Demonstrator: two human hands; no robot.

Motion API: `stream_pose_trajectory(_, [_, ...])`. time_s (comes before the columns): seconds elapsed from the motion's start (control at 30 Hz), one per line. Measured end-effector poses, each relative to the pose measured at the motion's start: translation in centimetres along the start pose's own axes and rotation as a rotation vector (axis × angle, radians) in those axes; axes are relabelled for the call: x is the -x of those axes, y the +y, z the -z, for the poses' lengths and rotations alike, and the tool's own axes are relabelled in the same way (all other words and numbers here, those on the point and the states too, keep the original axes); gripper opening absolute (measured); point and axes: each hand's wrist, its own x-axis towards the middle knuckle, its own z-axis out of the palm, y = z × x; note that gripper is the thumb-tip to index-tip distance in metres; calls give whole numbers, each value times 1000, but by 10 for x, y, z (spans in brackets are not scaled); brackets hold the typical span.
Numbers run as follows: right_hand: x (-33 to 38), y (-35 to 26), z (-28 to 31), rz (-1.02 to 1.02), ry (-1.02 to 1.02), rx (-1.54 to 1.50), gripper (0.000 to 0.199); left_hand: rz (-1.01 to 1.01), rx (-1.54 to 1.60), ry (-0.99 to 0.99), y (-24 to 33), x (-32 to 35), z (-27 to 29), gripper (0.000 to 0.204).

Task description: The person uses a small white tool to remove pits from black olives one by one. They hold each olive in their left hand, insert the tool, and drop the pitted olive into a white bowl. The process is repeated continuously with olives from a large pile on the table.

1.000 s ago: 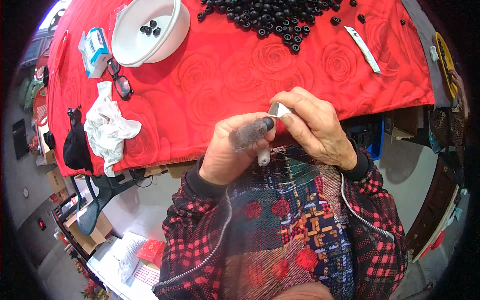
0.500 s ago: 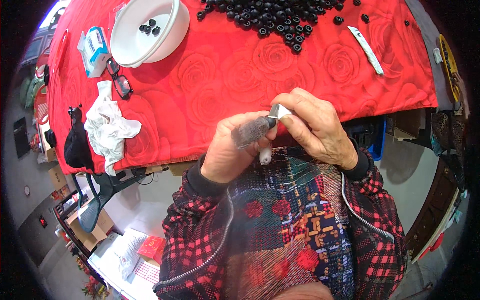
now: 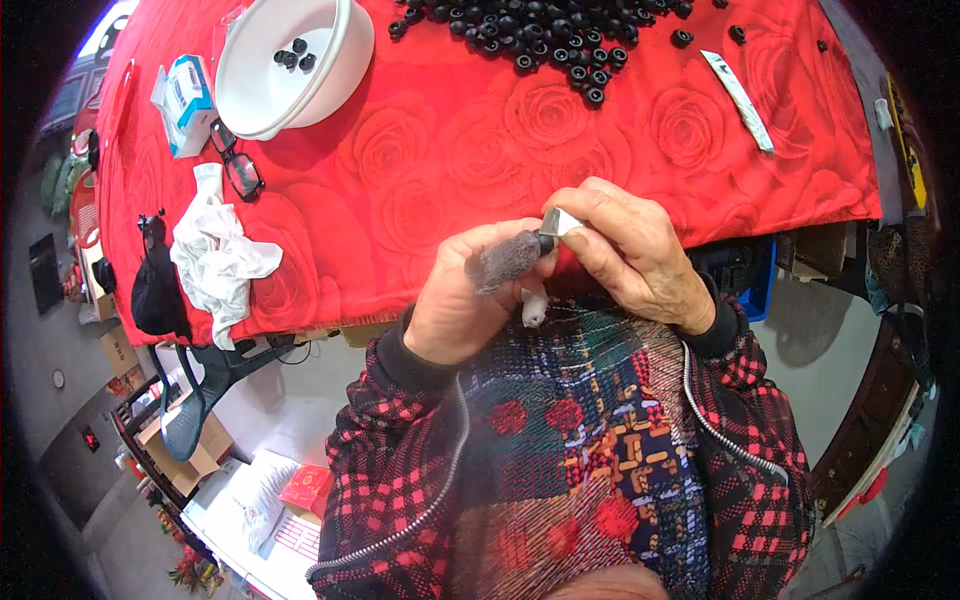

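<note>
Above my lap, at the near table edge, both hands meet. My left hand (image 3: 455, 295) is closed, pinching a small black round part (image 3: 546, 243), mostly hidden by the fingers. A dark grey fuzzy cover (image 3: 508, 260) lies along a digit of that hand, seemingly worn on it. Below it, a white wrapped fingertip (image 3: 534, 310) sticks out. Closed too, my right hand (image 3: 640, 250) grips a short metal blade (image 3: 552, 221) with white wrapping (image 3: 568, 222) at its held end. The blade's edge touches or nearly touches the black part.
Many black round parts (image 3: 540, 40) are heaped at the far side of the red tablecloth (image 3: 400, 200). A white basin (image 3: 340, 80) holds several more. Leftward lie a tissue box (image 3: 185, 105), glasses (image 3: 240, 170), white cloth (image 3: 220, 260) and a black item (image 3: 158, 285). A white strip (image 3: 740, 105) lies far right.
The hands keep almost the same pose, with the blade still at the black part. The view has shifted slightly.
</note>
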Motion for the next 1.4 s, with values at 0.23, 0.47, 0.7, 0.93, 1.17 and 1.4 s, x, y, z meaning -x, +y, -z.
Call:
stream_pose_trajectory(0.23, [-1,4,1,5,-1,-24,18,-6,-41,66,-2,-2,0,27])
stream_pose_trajectory(0.47, [1,3,2,82,-71,48,20,-48,-49,109,-1,-4,5,24])
stream_pose_trajectory(0.7, [1,-9,4,-62,74,27,21,-121,-119,115,0,2,-4,25])
stream_pose_trajectory(0.93, [-2,-10,3,4,62,67,23,-138,-123,106,0,5,-1,31])
stream_pose_trajectory(1.17, [-5,-15,2,41,39,76,23,-220,-225,97,-2,8,0,26])
stream_pose_trajectory(1.4, [-6,-15,1,33,19,82,24,-231,-252,109,-3,8,2,26])
